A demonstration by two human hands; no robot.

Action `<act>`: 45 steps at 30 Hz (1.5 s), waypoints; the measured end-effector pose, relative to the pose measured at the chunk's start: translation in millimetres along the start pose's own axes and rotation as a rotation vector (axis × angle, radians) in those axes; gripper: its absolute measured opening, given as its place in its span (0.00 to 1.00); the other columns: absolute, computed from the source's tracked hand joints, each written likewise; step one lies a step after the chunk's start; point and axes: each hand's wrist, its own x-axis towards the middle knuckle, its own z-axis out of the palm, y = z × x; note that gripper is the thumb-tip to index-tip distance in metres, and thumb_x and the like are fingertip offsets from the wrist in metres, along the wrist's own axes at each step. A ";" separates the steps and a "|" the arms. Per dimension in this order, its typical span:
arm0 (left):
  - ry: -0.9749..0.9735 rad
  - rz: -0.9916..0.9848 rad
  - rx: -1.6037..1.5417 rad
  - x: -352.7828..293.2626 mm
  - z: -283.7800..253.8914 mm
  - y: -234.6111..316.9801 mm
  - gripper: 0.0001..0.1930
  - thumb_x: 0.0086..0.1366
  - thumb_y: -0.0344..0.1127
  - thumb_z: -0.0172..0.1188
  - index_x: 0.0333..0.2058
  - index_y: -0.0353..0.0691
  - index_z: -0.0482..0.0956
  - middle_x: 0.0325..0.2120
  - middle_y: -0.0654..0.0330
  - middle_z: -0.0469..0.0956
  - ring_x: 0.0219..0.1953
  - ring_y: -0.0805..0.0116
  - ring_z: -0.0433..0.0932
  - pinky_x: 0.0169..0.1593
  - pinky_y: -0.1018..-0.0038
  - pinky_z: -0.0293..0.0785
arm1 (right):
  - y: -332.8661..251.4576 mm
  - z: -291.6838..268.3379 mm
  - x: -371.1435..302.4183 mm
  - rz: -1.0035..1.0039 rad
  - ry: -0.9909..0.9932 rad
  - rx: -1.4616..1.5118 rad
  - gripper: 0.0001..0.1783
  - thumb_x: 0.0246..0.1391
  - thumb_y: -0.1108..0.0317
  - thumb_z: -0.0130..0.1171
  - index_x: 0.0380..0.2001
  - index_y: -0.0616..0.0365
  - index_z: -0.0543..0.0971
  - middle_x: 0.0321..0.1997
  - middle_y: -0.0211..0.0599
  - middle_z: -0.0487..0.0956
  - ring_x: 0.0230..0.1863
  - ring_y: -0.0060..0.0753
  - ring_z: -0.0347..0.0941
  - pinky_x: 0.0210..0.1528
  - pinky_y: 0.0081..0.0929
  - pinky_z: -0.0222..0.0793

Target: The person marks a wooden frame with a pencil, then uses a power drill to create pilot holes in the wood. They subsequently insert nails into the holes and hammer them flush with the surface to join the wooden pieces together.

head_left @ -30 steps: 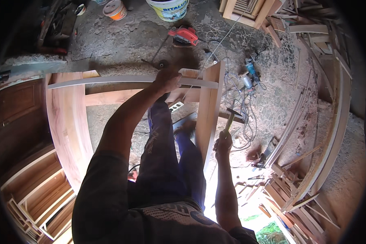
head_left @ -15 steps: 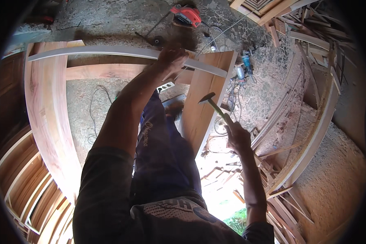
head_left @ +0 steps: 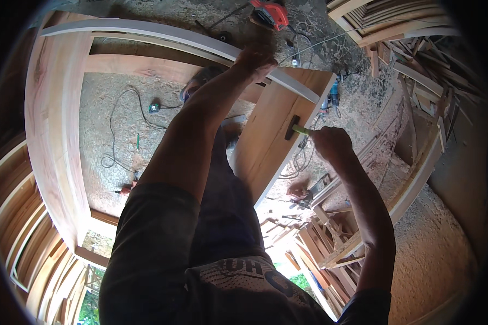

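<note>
My left hand (head_left: 256, 62) is closed around a long pale wooden strip (head_left: 146, 30), near its right end. That strip spans the top of a wooden frame, from the wide left board (head_left: 57, 130) to the right board (head_left: 271, 132). In my right hand (head_left: 332, 145) is a hammer (head_left: 293, 128), gripped by its yellow-green handle. The hammer's dark head appears over the outer edge of the right board, below the strip's end; whether it touches the wood I cannot tell. My left fingertips are partly hidden in shadow.
A red power tool (head_left: 271, 15) lies on the floor beyond the frame, and a blue one (head_left: 334, 96) to its right. Cords and a small tape measure (head_left: 154, 108) lie inside the frame. Scrap wood (head_left: 331, 238) is heaped at right; boards (head_left: 21, 216) stand at left.
The hammer has swung from a raised, tilted position to over the right board's edge. My left hand keeps hold of the strip. The whole view has shifted, showing more floor inside the frame.
</note>
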 end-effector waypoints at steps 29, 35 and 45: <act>-0.020 -0.001 0.015 4.5 6.2 -0.9 0.04 0.55 0.36 0.64 0.30 0.49 0.86 0.37 0.64 0.86 0.49 0.63 0.81 0.51 0.65 0.77 | 0.8 7.7 2.0 0.064 -0.215 -0.011 0.08 0.58 0.65 0.57 0.37 0.49 0.83 0.26 0.39 0.82 0.31 0.42 0.83 0.33 0.41 0.79; -0.029 -0.024 -0.028 6.8 15.1 -2.1 0.04 0.52 0.36 0.64 0.28 0.49 0.85 0.32 0.62 0.83 0.46 0.61 0.81 0.51 0.64 0.76 | -6.0 -10.5 -28.5 -0.032 -0.178 -0.042 0.11 0.60 0.59 0.60 0.44 0.44 0.84 0.23 0.37 0.80 0.26 0.39 0.81 0.30 0.39 0.77; -0.024 -0.018 -0.039 12.1 29.5 -11.5 0.03 0.49 0.36 0.64 0.26 0.51 0.84 0.30 0.64 0.82 0.43 0.63 0.80 0.47 0.65 0.78 | 30.5 -30.3 -16.0 0.056 -0.029 -0.141 0.10 0.62 0.64 0.55 0.43 0.51 0.82 0.23 0.35 0.79 0.24 0.37 0.80 0.29 0.37 0.78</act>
